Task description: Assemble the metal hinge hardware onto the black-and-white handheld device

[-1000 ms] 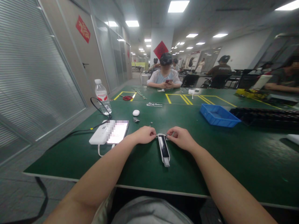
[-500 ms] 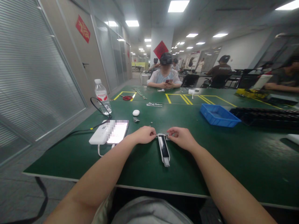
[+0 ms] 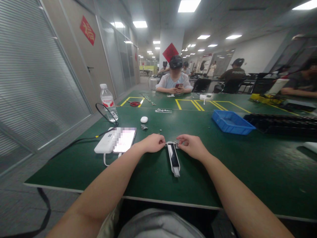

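Note:
A long narrow white-framed device (image 3: pixel 173 158) with a dark glossy strip lies on the green table, its grey tab (image 3: pixel 176 172) pointing toward me. My left hand (image 3: pixel 156 143) is closed at its far left corner, the fingertips pressed together on what looks like a thin metal rod. That part is mostly hidden by the fingers. On the far right corner my right hand (image 3: pixel 192 145) pinches with thumb and index finger at a small metallic piece (image 3: pixel 176 144), too small to name. Both forearms rest along the table on either side of the device.
Left of my hands lie a phone (image 3: pixel 125 140), a white power bank (image 3: pixel 104 142) and a water bottle (image 3: pixel 109 104). Ahead are a white earbud case (image 3: pixel 144 119) and a small metal bracket (image 3: pixel 144 127). A blue tray (image 3: pixel 231 123) stands right. A person (image 3: pixel 174 77) sits opposite.
The thumb and index finger of my right hand have shifted slightly at the device's far right corner. My left hand and the device stay in place.

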A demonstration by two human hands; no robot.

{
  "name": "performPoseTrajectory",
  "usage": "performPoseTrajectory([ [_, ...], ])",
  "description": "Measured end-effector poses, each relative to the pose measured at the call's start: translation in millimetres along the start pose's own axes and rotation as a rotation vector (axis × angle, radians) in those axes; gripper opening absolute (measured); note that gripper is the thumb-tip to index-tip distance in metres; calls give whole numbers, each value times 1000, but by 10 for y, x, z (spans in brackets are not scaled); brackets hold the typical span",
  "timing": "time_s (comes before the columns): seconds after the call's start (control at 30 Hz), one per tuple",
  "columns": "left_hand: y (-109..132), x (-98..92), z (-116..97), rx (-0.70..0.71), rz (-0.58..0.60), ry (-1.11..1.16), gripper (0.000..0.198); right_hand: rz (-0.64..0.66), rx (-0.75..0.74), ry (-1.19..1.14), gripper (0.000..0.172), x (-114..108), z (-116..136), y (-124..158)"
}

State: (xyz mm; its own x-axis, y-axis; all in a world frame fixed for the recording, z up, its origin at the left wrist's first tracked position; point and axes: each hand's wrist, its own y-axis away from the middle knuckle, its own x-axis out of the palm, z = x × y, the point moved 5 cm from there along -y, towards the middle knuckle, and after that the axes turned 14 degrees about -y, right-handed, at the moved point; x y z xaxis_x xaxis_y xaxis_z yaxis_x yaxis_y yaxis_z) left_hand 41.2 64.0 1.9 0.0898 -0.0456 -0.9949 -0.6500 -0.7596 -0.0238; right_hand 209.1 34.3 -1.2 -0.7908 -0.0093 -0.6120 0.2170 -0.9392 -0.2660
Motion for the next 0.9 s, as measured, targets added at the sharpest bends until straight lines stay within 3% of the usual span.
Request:
performPoseTrajectory([
  [0.33, 2, -6, -13, -7, 1, -9, 17, -19, -23, 9, 23, 8, -31, -11],
  [0.9, 12, -24, -23, -3, 2, -7, 17, -13, 76, 84, 14, -21, 16, -4],
])
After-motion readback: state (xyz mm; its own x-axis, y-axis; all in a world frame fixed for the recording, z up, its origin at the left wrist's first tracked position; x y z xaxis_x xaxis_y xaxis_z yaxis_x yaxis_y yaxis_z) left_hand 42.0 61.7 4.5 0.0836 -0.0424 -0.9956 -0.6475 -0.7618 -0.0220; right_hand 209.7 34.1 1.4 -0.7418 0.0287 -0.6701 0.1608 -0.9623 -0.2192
